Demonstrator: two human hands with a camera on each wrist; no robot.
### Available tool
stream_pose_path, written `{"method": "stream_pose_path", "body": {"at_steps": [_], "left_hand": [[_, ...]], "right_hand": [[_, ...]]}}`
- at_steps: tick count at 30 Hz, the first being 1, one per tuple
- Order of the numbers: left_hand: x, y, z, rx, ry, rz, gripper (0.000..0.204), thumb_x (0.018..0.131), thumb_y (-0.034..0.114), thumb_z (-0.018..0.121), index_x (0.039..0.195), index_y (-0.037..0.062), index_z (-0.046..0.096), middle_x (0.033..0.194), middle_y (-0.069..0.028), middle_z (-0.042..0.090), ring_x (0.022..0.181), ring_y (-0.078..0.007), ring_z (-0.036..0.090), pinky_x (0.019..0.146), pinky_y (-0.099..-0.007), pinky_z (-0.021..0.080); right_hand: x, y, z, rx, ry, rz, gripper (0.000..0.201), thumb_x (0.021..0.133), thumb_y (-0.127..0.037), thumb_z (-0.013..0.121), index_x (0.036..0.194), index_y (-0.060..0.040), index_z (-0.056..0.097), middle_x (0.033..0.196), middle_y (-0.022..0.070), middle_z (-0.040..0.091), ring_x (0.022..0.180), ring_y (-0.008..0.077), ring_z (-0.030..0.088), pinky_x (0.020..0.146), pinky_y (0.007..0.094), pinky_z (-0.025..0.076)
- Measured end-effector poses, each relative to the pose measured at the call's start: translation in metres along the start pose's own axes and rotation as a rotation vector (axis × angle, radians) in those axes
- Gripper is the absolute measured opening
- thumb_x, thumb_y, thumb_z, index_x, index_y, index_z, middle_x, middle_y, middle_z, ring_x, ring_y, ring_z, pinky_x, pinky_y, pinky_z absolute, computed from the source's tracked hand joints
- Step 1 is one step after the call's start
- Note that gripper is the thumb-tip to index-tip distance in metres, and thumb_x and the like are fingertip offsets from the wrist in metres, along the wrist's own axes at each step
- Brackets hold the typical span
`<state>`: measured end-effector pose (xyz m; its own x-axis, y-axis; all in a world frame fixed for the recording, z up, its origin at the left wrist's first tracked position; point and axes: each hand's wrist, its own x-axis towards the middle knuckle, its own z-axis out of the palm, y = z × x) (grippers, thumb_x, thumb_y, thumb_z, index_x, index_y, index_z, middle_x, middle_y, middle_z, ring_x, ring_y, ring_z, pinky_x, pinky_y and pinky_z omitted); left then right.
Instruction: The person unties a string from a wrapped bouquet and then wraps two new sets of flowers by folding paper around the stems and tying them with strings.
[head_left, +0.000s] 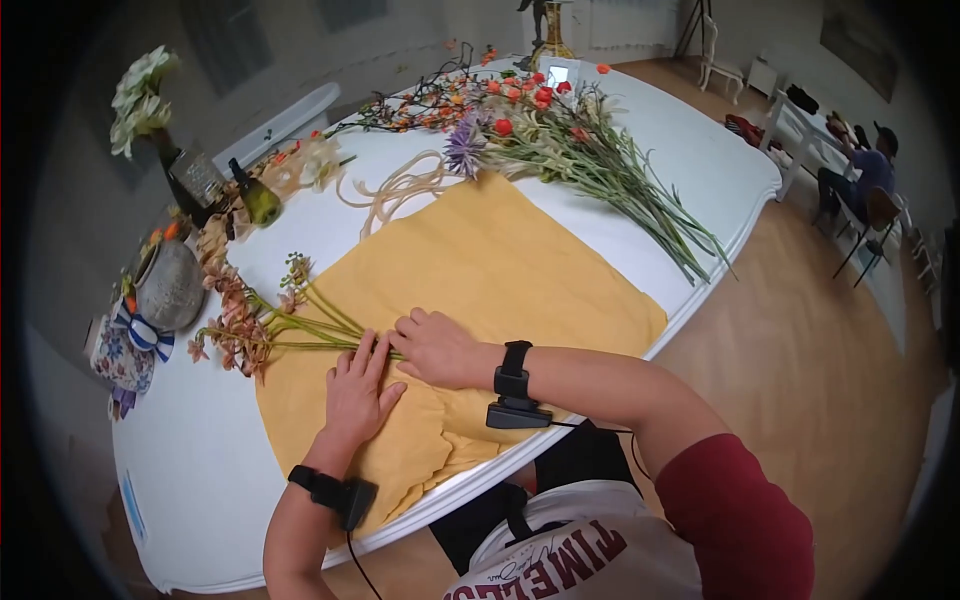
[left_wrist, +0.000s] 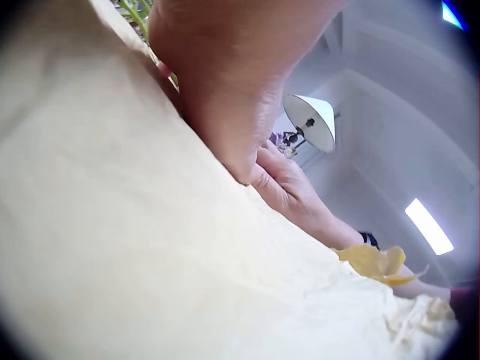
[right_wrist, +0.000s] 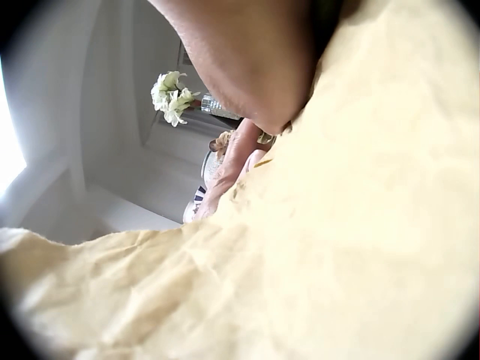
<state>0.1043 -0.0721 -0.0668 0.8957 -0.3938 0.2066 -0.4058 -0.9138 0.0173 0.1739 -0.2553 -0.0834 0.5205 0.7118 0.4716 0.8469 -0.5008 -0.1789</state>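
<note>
Yellow wrapping paper (head_left: 500,265) lies across the table, crumpled along its near edge. Pinkish-brown flowers (head_left: 238,325) on green stems (head_left: 318,326) rest at its left side, blooms pointing left. My left hand (head_left: 358,395) lies over the stems with its fingers extended, filling the top of the left wrist view (left_wrist: 225,67). Close beside it, my right hand (head_left: 437,347) rests at the stem ends, fingers slightly bent on the paper; its underside shows in the right wrist view (right_wrist: 247,60). The fingertips' exact contact with the stems is partly hidden.
Green-stemmed flowers (head_left: 610,170), a purple bloom (head_left: 465,147) and beige cord (head_left: 400,190) lie beyond the paper. A grey pot (head_left: 169,285), a green bottle (head_left: 259,203) and a dark vase (head_left: 190,185) stand left. A seated person (head_left: 872,167) is far right.
</note>
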Motion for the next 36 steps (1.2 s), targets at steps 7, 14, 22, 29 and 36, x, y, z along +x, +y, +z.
{"method": "stream_pose_path", "body": {"at_steps": [7, 14, 22, 29, 36], "left_hand": [[-0.002, 0.008, -0.007, 0.001, 0.022, -0.016, 0.065, 0.083, 0.043, 0.055, 0.136, 0.0111, 0.037, 0.143, -0.0115, 0.031, 0.112, -0.0355, 0.041, 0.090, -0.0444, 0.034], [-0.002, 0.006, 0.001, -0.041, 0.037, -0.033, 0.063, 0.084, 0.040, 0.054, 0.137, 0.0121, 0.036, 0.145, -0.0112, 0.028, 0.115, -0.0401, 0.038, 0.096, -0.0473, 0.028], [-0.002, 0.008, 0.000, -0.044, 0.037, -0.044, 0.063, 0.084, 0.040, 0.053, 0.137, 0.0105, 0.036, 0.145, -0.0120, 0.028, 0.115, -0.0412, 0.038, 0.096, -0.0479, 0.028], [-0.002, 0.006, 0.001, -0.057, 0.046, -0.040, 0.063, 0.084, 0.040, 0.053, 0.136, 0.0096, 0.037, 0.144, -0.0132, 0.029, 0.115, -0.0414, 0.038, 0.096, -0.0475, 0.028], [-0.002, 0.008, -0.001, -0.070, 0.071, -0.034, 0.064, 0.082, 0.038, 0.056, 0.136, 0.0094, 0.037, 0.144, -0.0130, 0.029, 0.115, -0.0415, 0.038, 0.096, -0.0475, 0.028]], "right_hand": [[-0.016, 0.052, -0.058, 0.150, 0.119, 0.170, 0.023, 0.081, -0.022, 0.056, 0.094, -0.0041, 0.063, 0.094, 0.0124, 0.059, 0.090, 0.0305, 0.054, 0.080, 0.0392, 0.045], [-0.103, 0.190, -0.176, -0.320, 0.533, 0.810, 0.018, 0.082, -0.017, 0.052, 0.088, -0.0061, 0.065, 0.089, 0.0142, 0.061, 0.087, 0.0315, 0.058, 0.073, 0.0430, 0.048], [-0.161, 0.239, -0.180, -0.398, 0.225, 1.130, 0.024, 0.087, -0.024, 0.050, 0.088, -0.0055, 0.064, 0.089, 0.0166, 0.063, 0.082, 0.0352, 0.061, 0.073, 0.0456, 0.048], [-0.146, 0.239, -0.185, -0.375, 0.744, 1.101, 0.022, 0.090, -0.024, 0.046, 0.096, -0.0049, 0.056, 0.086, 0.0194, 0.063, 0.082, 0.0385, 0.060, 0.071, 0.0461, 0.047], [-0.091, 0.232, -0.225, -0.371, 1.015, 0.859, 0.019, 0.090, -0.021, 0.047, 0.096, -0.0051, 0.055, 0.084, 0.0188, 0.063, 0.080, 0.0396, 0.060, 0.070, 0.0466, 0.046]]}}
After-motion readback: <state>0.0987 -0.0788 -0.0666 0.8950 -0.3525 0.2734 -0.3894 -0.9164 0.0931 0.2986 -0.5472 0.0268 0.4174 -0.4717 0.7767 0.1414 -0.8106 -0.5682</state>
